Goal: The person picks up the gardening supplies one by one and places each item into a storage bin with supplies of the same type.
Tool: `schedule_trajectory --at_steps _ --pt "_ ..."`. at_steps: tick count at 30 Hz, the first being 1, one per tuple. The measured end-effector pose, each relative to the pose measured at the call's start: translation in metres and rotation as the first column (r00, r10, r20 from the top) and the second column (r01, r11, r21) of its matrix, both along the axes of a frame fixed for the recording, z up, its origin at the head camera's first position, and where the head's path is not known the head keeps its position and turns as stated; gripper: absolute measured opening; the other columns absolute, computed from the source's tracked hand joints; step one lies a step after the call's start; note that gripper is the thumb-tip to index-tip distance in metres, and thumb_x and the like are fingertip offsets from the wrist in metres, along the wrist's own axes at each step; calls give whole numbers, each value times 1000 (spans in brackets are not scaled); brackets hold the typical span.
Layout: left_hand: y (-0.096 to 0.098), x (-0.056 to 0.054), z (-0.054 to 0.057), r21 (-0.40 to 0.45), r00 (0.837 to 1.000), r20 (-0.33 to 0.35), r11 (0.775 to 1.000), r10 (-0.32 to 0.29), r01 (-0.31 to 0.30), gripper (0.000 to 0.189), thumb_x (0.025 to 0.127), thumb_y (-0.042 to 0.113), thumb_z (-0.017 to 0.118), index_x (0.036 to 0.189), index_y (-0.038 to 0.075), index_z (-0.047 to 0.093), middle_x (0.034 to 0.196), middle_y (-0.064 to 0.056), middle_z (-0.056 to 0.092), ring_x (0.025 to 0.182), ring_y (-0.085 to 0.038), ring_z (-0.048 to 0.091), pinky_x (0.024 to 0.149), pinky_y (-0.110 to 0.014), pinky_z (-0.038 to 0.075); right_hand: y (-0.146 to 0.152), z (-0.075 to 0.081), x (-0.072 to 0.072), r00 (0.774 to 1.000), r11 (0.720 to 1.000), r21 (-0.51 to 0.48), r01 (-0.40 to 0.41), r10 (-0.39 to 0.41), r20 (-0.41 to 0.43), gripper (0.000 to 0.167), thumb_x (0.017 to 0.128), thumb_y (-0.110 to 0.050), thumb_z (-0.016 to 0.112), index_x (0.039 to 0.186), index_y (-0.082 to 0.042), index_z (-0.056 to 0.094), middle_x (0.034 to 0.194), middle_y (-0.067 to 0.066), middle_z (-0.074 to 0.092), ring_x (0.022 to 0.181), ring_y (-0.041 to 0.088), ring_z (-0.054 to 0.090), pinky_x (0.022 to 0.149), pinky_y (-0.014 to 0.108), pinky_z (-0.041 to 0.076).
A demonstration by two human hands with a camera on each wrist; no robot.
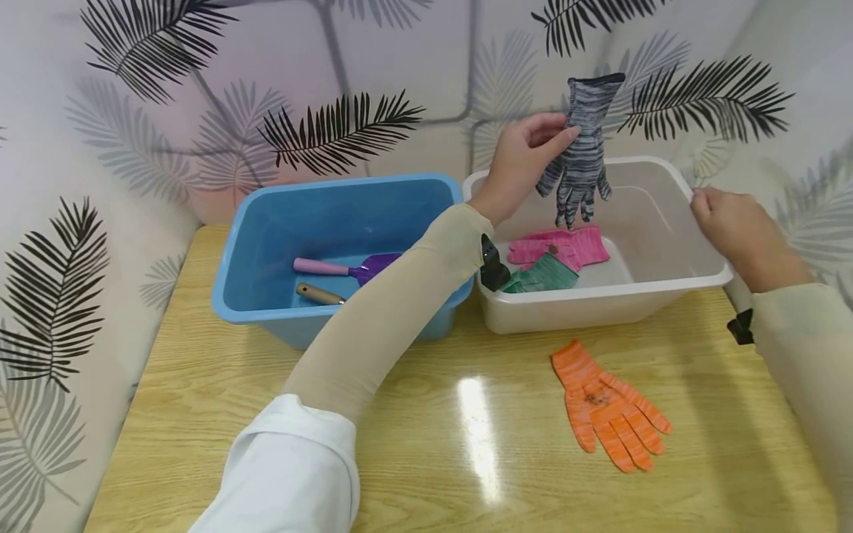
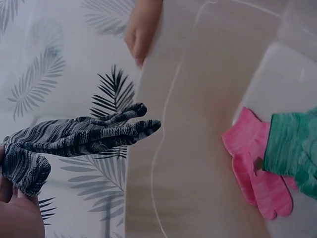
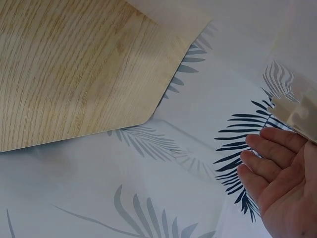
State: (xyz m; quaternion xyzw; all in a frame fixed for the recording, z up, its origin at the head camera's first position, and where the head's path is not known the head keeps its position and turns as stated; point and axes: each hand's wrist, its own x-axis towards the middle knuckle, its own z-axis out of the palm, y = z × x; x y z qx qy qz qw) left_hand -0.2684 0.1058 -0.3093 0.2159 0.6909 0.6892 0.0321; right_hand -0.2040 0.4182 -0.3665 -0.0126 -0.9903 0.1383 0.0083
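My left hand (image 1: 523, 163) pinches a black-and-grey knitted glove (image 1: 588, 122) near its cuff, and the glove's fingers hang down over a white plastic bin (image 1: 620, 291). Inside that bin lie a pink glove (image 1: 588, 246) and a green glove (image 1: 548, 275), the green one partly over the pink; the left wrist view shows both. At the bin's right end my right hand (image 1: 740, 229) grips the rim. From the right wrist, its fingers (image 3: 271, 157) appear just beneath the rim's edge. On the table in front of the bin, an orange glove (image 1: 613, 414) lies flat.
Left of the white bin stands a blue bin (image 1: 223, 277), holding a purple trowel with a pink handle (image 1: 321, 267) and a tool with a brown handle (image 1: 318, 294). Both bins stand on a wooden table (image 1: 426, 444), close to the leaf-patterned wall covering (image 1: 426, 66).
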Motion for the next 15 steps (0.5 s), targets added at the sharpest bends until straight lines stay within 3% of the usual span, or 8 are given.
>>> schedule_trajectory --at_steps 5,9,15 --pt "15 -5 -18 -53 999 -20 998 30 -31 30 88 14 64 116 3 61 108 -2 63 94 -2 57 81 -8 42 0 0 2 1000 1000 -1 -1 1 -6 43 99 -33 20 98 0 48 92 35 51 78 48 48 67 59 35" --pt "20 -6 -24 -79 999 -33 996 37 -40 29 88 18 65 115 7 63 107 2 63 94 1 56 81 -8 41 -2 1 1 1000 1000 -14 -2 2 -11 45 99 -33 20 106 1 49 97 35 50 82 49 48 70 60 35" --pt "22 -6 -24 -164 986 -169 986 0 -28 28 89 18 63 115 7 62 106 1 63 95 -1 57 82 -7 40 -1 2 0 1000 1000 -12 -9 9 -23 45 99 -32 20 108 1 50 97 35 51 82 50 48 70 60 35"
